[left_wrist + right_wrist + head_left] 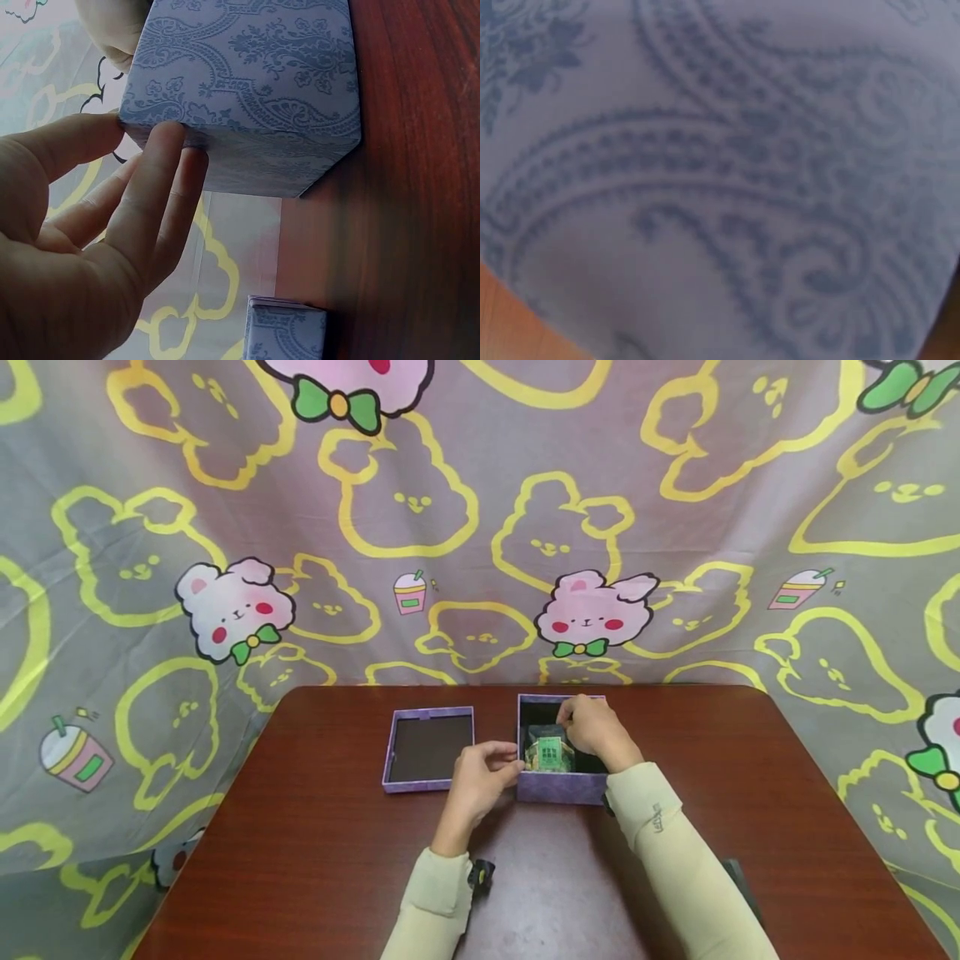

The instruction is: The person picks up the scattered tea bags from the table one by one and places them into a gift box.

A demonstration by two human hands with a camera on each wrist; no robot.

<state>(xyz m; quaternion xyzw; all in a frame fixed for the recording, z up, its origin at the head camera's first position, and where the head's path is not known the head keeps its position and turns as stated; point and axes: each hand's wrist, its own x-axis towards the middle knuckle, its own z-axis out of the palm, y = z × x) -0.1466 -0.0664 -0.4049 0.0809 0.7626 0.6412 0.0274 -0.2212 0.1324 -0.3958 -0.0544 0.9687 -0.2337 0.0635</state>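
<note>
A purple patterned box point(562, 788) stands uncovered on the table. Inside it leans a packet point(550, 754) with a green label, dark at its upper part. My left hand point(480, 779) is at the box's left side; in the left wrist view its thumb touches the corner and its fairly straight fingers point(150, 191) rest against the patterned wall. My right hand point(596, 727) reaches over the right side into the box, fingers bent down beside the packet's top. Its fingertips are partly hidden, and I cannot tell whether they pinch anything. The box's wall point(705, 165) fills the right wrist view.
Left of the box lies its matching lid point(431, 752), dark inside face up. The brown table point(322, 860) extends around both. A grey cloth point(480, 510) with yellow outlines and pink rabbit faces hangs behind and at the sides. A dark object point(742, 889) shows beside the right sleeve.
</note>
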